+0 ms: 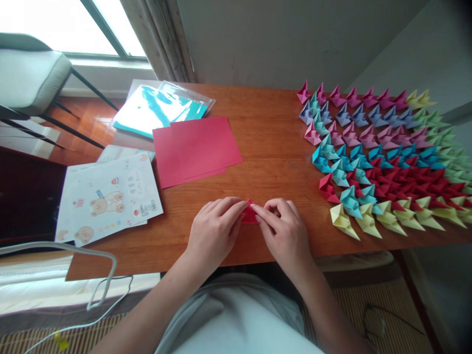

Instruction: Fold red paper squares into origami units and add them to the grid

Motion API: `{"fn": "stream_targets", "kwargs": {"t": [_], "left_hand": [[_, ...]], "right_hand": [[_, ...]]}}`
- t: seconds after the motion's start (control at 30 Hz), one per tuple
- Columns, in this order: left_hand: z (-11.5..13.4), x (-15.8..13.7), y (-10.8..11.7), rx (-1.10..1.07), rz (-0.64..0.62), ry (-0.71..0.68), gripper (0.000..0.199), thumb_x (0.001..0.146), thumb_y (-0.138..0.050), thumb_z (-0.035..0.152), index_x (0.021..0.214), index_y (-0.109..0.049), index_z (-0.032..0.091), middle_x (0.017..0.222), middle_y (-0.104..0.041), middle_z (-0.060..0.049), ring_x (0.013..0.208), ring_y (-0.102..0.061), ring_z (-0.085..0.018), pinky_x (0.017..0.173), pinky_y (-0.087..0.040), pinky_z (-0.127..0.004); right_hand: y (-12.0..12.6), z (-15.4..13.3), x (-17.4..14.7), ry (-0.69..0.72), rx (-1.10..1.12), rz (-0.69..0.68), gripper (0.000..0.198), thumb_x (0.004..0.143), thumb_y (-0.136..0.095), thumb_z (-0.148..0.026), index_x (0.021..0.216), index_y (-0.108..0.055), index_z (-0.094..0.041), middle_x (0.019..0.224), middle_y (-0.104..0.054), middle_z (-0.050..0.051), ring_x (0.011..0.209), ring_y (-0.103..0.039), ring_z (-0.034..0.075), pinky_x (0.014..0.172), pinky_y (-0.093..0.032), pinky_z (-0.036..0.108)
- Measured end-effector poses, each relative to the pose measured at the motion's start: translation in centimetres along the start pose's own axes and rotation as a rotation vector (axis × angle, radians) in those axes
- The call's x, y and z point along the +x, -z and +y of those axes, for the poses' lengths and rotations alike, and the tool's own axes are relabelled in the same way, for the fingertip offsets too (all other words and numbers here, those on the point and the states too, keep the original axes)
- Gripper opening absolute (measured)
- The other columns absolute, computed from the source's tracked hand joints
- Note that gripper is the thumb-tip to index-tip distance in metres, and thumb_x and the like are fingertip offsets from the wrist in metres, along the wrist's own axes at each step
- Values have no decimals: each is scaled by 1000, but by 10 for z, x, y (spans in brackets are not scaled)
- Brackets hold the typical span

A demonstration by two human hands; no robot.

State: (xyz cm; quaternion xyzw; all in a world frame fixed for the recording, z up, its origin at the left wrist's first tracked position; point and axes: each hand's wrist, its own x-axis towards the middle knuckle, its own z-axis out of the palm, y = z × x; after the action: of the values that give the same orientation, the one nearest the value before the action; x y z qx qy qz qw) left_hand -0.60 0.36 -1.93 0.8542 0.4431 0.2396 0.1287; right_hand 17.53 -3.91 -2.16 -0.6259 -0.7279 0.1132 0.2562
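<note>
Between my hands, near the front edge of the wooden table, is a small folded piece of red paper [250,215]. My left hand [217,223] pinches its left side between thumb and fingers. From the other side, my right hand [283,227] grips the paper with thumb and index finger, its other fingers curled in. Much of the paper is hidden by my fingertips. Beyond my left hand lie red paper sheets [199,147], flat and overlapping.
Rows of folded paper figures [387,162] in several colours cover the table's right side. Teal packs in clear plastic [158,110] lie at the back left. Printed white sheets with bears [110,196] rest at the left edge. A chair [33,73] stands by the window; a white cable [106,255] hangs at lower left.
</note>
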Motion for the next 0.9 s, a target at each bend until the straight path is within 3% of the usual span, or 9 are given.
{"fn": "stream_targets", "kwargs": {"t": [0.17,0.3,0.6,0.77,0.9], "left_hand": [[12,-7,8,100,9,-93,23,96,-55,15,114,-68,16,116,-74,-7,99,-68,-23,85,-52,-36],[30,-26,11,171,-38,-211,33,94,-52,10,124,-66,8,131,-69,-11,121,-62,-26,103,-46,-38],[39,-41,2,267,-157,-200,53,100,-47,38,137,-57,2,149,-54,-15,135,-53,-32,113,-41,-42],[37,-43,-1,254,-129,-223,57,99,-49,43,137,-58,2,148,-55,-16,135,-53,-33,114,-40,-42],[37,-45,-2,231,-140,-218,58,99,-50,43,139,-56,2,150,-52,-16,139,-49,-33,116,-38,-43]], "right_hand": [[0,-1,1,-1,-7,14,30,97,-58,-21,123,-72,-28,92,-62,6,84,-52,20,79,-49,34],[-1,1,0,-7,-13,6,29,96,-60,-20,121,-73,-28,93,-62,6,84,-52,19,79,-49,33],[-1,1,-1,13,-48,18,29,98,-57,-22,122,-72,-27,96,-64,7,86,-55,20,82,-51,34],[7,-2,-16,62,-96,14,38,99,-53,-19,136,-62,-20,110,-68,10,100,-60,22,91,-51,37],[9,-6,-36,121,-215,-24,38,97,-54,-18,135,-62,-22,132,-65,11,116,-57,27,98,-46,44]]}}
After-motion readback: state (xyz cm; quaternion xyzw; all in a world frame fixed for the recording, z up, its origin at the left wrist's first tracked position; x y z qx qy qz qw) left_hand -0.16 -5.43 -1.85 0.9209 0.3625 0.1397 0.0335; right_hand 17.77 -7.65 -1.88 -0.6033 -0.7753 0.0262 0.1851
